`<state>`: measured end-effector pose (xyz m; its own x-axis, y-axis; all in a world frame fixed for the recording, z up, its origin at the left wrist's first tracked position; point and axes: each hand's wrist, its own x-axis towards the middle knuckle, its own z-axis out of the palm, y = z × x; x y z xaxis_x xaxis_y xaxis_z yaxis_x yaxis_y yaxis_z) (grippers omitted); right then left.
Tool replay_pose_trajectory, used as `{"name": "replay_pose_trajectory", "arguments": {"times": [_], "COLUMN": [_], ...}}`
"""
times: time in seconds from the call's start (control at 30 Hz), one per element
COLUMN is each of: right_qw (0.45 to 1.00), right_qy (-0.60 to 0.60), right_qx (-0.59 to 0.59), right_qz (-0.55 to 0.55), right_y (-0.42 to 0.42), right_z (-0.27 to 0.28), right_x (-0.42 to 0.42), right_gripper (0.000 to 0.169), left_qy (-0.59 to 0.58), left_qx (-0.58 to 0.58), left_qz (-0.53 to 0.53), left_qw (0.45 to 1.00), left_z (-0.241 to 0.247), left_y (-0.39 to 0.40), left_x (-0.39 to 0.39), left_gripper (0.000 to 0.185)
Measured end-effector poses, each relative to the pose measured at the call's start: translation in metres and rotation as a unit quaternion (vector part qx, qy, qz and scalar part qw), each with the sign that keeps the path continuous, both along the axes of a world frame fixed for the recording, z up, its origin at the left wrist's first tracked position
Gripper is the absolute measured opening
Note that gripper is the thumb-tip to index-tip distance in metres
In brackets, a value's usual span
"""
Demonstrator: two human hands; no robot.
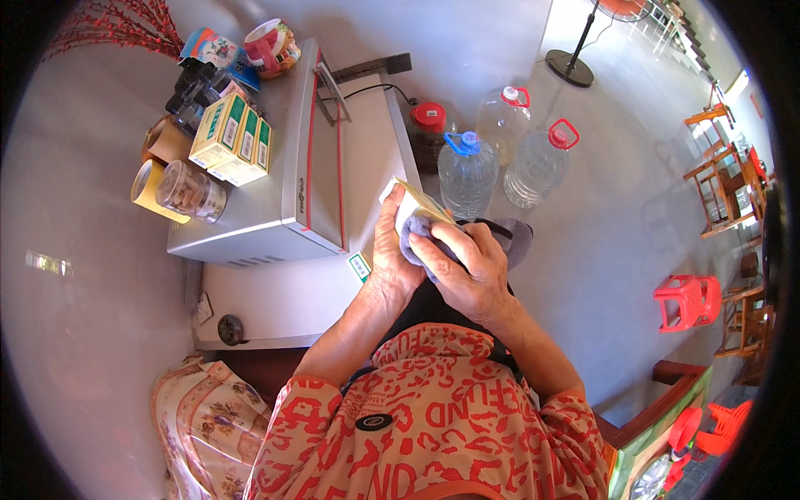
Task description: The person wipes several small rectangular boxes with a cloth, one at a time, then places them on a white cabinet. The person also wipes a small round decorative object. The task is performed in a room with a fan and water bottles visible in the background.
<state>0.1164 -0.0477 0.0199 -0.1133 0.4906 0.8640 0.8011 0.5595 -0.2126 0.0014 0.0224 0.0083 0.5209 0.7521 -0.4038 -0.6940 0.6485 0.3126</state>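
My left hand (392, 250) holds a small white and yellow carton (409, 200) upright at a tilt, its thumb along one side. A grey cloth (419, 232) is pressed against the carton's near side by the fingers of my right hand (472, 265). Another small carton with a green edge (359, 266) lies on the white tabletop (281, 306), just left of my left wrist. Several green and yellow cartons (234, 140) stand side by side on top of a grey metal cabinet (269, 212) to the left.
On the cabinet are also a clear jar (190, 190), a yellow tube (149, 187) and a red patterned mug (272, 47). Large water bottles (469, 175) and a red-lidded jar (430, 134) stand on the floor beyond the table. A red plastic stool (684, 303) is at the right.
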Motion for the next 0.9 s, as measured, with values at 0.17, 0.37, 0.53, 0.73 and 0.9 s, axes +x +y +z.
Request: {"name": "replay_pose_trajectory", "arguments": {"times": [0.17, 0.37, 0.53, 0.73, 0.9], "right_qw": [0.998, 0.997, 1.000, 1.000, 0.997], "right_qy": [0.017, 0.023, 0.004, 0.019, -0.018], "right_qx": [-0.060, -0.068, -0.024, -0.014, -0.059], "right_qz": [0.001, 0.011, 0.010, -0.010, -0.035], "right_y": [-0.018, -0.019, 0.000, -0.001, -0.019], "right_z": [-0.011, -0.004, 0.009, 0.000, -0.014], "right_x": [0.018, 0.019, -0.003, -0.005, 0.016], "right_gripper": [0.050, 0.054, 0.046, 0.044, 0.048], "left_qy": [-0.036, -0.024, -0.007, 0.044, 0.028], "left_qx": [0.003, -0.003, -0.007, -0.013, -0.003], "left_qz": [0.034, 0.025, -0.012, 0.008, 0.056], "left_qw": [0.999, 0.999, 1.000, 0.999, 0.998], "left_z": [0.001, -0.005, 0.000, 0.017, 0.005], "left_y": [0.000, -0.003, -0.005, -0.012, -0.011], "left_x": [-0.001, 0.004, 0.004, 0.005, 0.004], "left_gripper": [0.054, 0.054, 0.053, 0.048, 0.051]}}
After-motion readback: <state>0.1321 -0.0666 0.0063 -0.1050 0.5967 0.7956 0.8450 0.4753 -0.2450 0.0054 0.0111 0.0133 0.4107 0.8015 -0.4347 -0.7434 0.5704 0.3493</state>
